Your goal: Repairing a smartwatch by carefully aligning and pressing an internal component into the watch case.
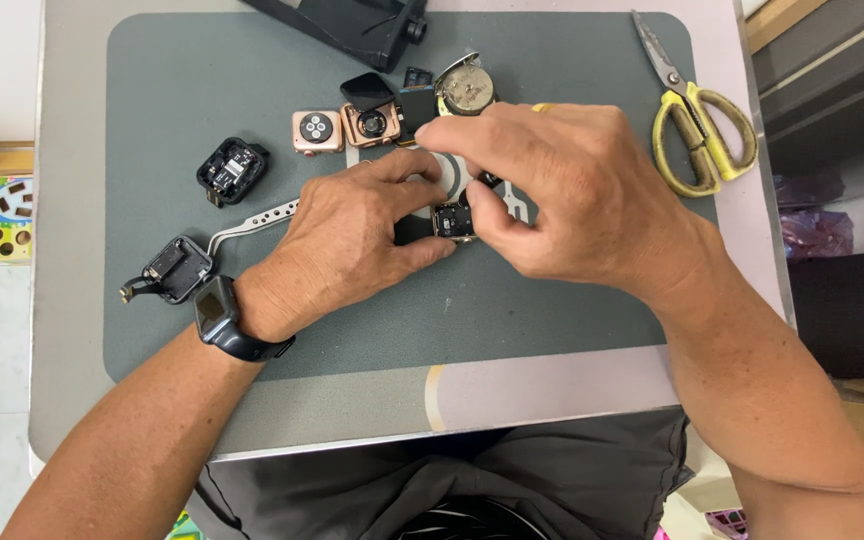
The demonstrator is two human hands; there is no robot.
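My left hand and my right hand meet over the middle of a grey-green work mat. Between their fingertips sits a small opened black watch body, pinched from both sides. Part of it is hidden under my fingers. A white round disc lies just behind it, mostly covered by my right hand. I wear a dark watch on my left wrist.
Around the hands lie a rose-gold watch case, another opened rose-gold case, a round metal movement, two black opened cases, a perforated white strap, yellow-handled scissors and a black device.
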